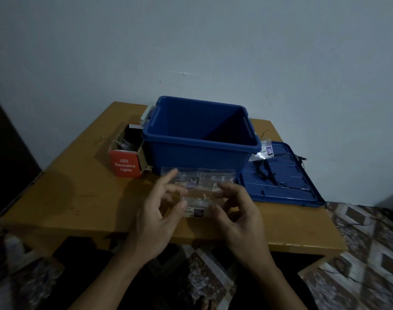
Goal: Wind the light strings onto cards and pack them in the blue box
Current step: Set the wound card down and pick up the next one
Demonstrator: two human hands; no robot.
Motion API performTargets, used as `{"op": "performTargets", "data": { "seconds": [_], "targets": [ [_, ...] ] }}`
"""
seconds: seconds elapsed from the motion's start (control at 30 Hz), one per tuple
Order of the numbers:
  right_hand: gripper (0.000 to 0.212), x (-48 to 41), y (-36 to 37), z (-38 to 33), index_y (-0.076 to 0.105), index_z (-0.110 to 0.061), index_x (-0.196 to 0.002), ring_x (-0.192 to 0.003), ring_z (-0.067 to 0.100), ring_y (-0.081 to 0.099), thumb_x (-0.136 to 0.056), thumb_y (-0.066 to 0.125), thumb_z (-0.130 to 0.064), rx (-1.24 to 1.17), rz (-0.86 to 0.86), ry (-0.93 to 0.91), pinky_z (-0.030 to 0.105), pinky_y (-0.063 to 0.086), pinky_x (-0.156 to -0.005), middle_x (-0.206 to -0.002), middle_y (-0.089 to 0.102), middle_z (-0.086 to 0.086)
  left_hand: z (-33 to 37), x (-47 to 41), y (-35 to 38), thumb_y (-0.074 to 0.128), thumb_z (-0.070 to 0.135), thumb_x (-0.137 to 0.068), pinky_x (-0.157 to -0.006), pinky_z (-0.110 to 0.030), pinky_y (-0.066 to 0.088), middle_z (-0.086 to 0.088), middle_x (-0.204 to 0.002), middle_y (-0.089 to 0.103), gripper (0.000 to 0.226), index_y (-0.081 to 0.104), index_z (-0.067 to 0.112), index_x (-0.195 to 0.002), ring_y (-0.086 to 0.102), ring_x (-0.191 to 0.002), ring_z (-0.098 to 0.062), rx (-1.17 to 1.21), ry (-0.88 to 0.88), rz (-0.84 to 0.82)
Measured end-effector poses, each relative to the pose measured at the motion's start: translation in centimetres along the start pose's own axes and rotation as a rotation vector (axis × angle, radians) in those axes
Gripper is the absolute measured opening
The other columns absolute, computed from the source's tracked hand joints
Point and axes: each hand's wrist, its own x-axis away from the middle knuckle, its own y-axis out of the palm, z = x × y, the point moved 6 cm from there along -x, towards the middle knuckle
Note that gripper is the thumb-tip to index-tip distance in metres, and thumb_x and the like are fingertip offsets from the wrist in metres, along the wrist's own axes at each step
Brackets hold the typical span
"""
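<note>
The open blue box [200, 151] stands on the wooden table [74, 198], with nothing visible inside. Just in front of it lie two clear plastic bags [211, 176] side by side. A third clear bag [196, 208] with a small label is between my hands, above the table's front part. My left hand [155, 217] holds its left edge with thumb and curled fingers, the index finger stretched out. My right hand [238, 217] pinches its right edge. The box's blue lid [285, 189] lies flat at the right with a black light string [267, 173] and another bag [263, 152] on it.
A red carton [126, 163] marked LED Decorative Lights stands open left of the box. The table's front edge is close to my forearms. A patterned floor [367, 238] lies around the table, and a pale wall rises behind it.
</note>
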Motion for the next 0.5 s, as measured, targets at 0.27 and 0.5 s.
{"op": "performTargets", "data": {
  "seconds": [0.27,0.5],
  "targets": [
    [0.017,-0.08,-0.03,-0.15,0.067,-0.024,-0.108,-0.08,0.023,0.066,-0.094,0.069,-0.015,-0.14,-0.127,0.038,0.041,0.057,-0.065,-0.103,0.071,-0.002,0.2,-0.04,0.19,0.061,0.021,-0.089,-0.063,-0.028,0.053,0.01,-0.115,0.068,0.025,0.064,0.021,-0.114,0.066,-0.068,-0.018,0.095,-0.021,-0.041],
    [0.011,-0.38,-0.2,0.04,0.071,-0.021,-0.103,-0.08,0.013,0.066,-0.097,0.062,-0.02,-0.143,-0.093,0.046,0.028,0.055,-0.068,-0.093,0.071,0.0,-0.1,-0.09,0.29,0.06,0.031,-0.097,-0.056,-0.02,0.048,0.015,-0.082,0.07,0.022,0.069,0.025,-0.116,0.064,-0.062,-0.014,0.072,-0.035,-0.007]
  ]
}}
